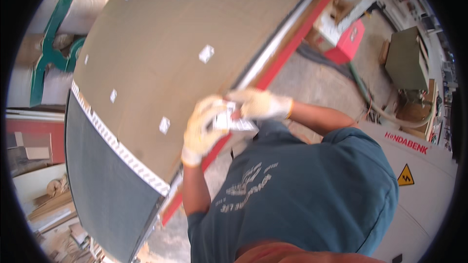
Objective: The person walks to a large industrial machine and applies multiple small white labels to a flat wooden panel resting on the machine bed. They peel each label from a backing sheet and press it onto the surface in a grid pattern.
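Observation:
Both my hands wear pale knitted work gloves. My left hand (204, 128) is closed around the left side of a stack or roll of white printed labels (236, 120), close to the machine bed's edge. At its upper right side my right hand (256, 105) touches the labels, with a bare fingertip showing. Just beyond lies a large brownish board (153, 58), with several small white labels spread over it, one of them a label (206, 54) near its middle and another label (164, 125) left of my left hand.
A red-edged rail (289, 54) runs along the board's near side. A white toothed strip (120, 149) borders a dark panel (106, 175). To the right are a pink-red machine part (345, 42), a hose (360, 80) and a white cabinet (420, 175); offcuts (86, 241) lie lower left.

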Demonstrator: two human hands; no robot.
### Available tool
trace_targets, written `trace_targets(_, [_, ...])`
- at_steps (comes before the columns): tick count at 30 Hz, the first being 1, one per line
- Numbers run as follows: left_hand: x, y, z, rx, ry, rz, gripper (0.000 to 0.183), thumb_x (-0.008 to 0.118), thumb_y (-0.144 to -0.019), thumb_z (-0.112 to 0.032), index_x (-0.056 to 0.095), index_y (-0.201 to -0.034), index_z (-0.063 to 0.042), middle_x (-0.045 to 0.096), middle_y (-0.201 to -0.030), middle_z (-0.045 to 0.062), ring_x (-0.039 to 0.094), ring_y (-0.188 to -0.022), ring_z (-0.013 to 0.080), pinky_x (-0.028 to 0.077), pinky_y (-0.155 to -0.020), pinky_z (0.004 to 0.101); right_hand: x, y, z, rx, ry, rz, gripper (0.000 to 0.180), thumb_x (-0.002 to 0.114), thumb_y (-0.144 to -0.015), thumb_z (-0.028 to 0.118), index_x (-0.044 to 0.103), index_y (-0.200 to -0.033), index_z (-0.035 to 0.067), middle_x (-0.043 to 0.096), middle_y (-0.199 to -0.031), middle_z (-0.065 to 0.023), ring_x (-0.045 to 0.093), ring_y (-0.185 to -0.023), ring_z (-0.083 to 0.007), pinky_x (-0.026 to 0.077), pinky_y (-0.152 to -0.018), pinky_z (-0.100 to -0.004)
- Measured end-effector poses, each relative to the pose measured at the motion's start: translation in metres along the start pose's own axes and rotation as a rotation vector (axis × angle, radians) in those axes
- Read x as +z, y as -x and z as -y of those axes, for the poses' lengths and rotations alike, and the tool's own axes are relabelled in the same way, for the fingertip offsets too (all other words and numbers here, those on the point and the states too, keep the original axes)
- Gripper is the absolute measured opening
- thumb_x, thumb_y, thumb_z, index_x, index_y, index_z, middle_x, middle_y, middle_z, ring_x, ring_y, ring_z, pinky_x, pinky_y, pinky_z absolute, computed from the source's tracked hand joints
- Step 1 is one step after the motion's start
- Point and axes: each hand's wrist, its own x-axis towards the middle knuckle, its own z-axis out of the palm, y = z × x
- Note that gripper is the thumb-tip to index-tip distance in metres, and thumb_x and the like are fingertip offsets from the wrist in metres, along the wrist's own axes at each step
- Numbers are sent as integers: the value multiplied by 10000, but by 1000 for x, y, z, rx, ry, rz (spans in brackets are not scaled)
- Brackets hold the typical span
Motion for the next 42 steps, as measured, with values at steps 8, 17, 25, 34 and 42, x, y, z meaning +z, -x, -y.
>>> trace_targets(8, [121, 38, -39, 47, 994, 91, 769, 961, -717, -273, 620, -1378, -76, 610, -1429, 192, 601, -1324, 315, 466, -1135, 440, 94, 189, 27, -171, -377, -417, 620, 729, -961, 93, 489, -1526, 4, 702, -1254, -84, 647, -1132, -127, 517, -993, -296])
trace_targets(17, [223, 76, -100, 43, 823, 157, 711, 978, -677, -298, 692, -1265, -17, 609, -1425, 215, 589, -1335, 319, 445, -1143, 438, 97, 330, 26, -122, 159, -459, 547, 698, -943, 77, 563, -1470, 22, 716, -1234, -98, 667, -1160, -161, 520, -1010, -336])
trace_targets(25, [359, 141, -167, 8, 469, 35, 709, 1012, -623, -312, 733, -1206, -22, 648, -1366, 241, 610, -1294, 369, 443, -1114, 485, 29, 445, -25, -111, 281, -47, 401, 769, -969, 171, 691, -1356, 100, 764, -1083, -38, 705, -999, -120, 573, -878, -335])
trace_targets(34, [508, 101, -241, -108, 990, -244, 702, 926, -704, -261, 660, -1300, -1, 651, -1381, 178, 644, -1272, 296, 495, -1115, 425, -34, 571, -24, -89, 41, -129, 318, 837, -882, 46, 745, -1185, 21, 774, -999, -57, 692, -922, -81, 565, -809, -289])
trace_targets(42, [573, 19, -241, -52, 1189, 168, 688, 901, -838, -389, 628, -1368, -47, 620, -1403, 230, 649, -1276, 314, 554, -1056, 418, -58, 662, -28, -123, 14, -546, 217, 789, -885, 102, 742, -1085, 34, 731, -873, -52, 672, -837, -88, 549, -770, -286])
